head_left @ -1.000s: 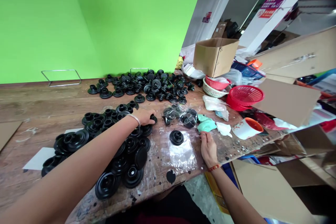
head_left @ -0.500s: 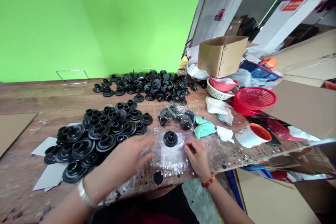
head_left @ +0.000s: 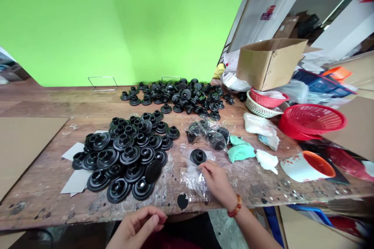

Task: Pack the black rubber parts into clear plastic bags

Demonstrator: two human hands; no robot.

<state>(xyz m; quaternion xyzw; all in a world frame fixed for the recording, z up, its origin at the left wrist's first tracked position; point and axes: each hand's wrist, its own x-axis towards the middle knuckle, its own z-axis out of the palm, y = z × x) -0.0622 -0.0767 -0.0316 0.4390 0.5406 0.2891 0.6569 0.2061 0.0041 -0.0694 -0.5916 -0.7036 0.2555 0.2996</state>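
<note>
My right hand [head_left: 217, 182] pinches at a clear plastic bag [head_left: 193, 186] lying near the table's front edge. A round black stepped disc with a raised hub [head_left: 198, 156] rests flat on the bag, just touching or beside my fingertips. My left hand [head_left: 140, 225] is at the front edge, low in the view, with fingers curled toward the thumb; what it holds, if anything, cannot be made out. To the left lies a heap of similar black discs [head_left: 122, 142]. Behind the bag are several black parts in clear wrapping [head_left: 216, 140].
More black parts [head_left: 185, 95] are piled at the back before a green panel [head_left: 146, 19]. On the right are green cloths [head_left: 241, 152], a red basket [head_left: 314, 118], a white roll-shaped container [head_left: 298, 166] and a cardboard box [head_left: 270, 62]. White cards [head_left: 72, 183] lie under the left heap.
My left hand has drawn back from above the table toward my body. My right hand has moved onto the bag beside the black disc. The view has turned left.
</note>
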